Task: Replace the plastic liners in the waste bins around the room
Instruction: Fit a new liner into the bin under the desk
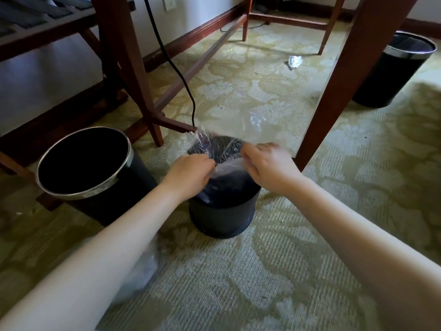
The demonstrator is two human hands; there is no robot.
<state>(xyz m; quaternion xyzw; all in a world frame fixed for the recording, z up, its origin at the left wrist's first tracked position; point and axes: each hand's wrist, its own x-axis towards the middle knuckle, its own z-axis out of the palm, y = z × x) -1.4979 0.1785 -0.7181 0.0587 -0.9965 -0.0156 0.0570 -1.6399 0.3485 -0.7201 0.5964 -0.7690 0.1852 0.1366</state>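
With left hand (191, 173) and right hand (267, 166), fingers curled, pinching the near edge of clear liner (238, 125). Spreads up beyond both hands, over small black bin (222, 211) beneath.

- clear liner (238, 125): thin plastic film, glossy and crinkly
- middle bin (222, 216): dark, matt, looks like smooth plastic
- left bin (138, 173): shiny metal rim band
- table leg (353, 75): reddish wood, smooth finish
- carpet (238, 283): rough woven cloth

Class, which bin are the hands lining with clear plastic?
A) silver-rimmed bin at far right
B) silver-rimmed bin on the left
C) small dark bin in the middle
C: the left hand and right hand grip the clear plastic liner over the small dark round bin.
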